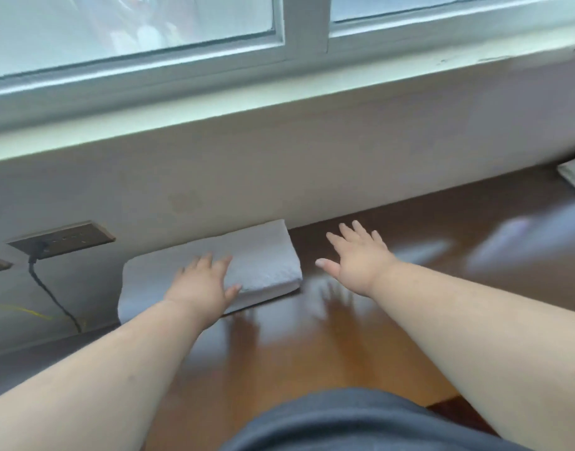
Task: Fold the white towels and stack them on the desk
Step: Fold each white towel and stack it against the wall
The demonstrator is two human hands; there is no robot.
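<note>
Head view showed a thick, soft white terry towel (pixel 214 268), folded into a rectangular block, lying on the glossy brown wooden tabletop (pixel 328 336) against the wall. The left hand (pixel 203 284) rested flat on it, fingers straight; the right hand (pixel 357 258) hovered beside it, fingers spread, its grip holding nothing.

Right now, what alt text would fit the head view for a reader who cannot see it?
A person's left hand rests flat on a folded white towel lying against the wall on a wooden desk, while the right hand hovers open beside it. A window runs above.
</note>
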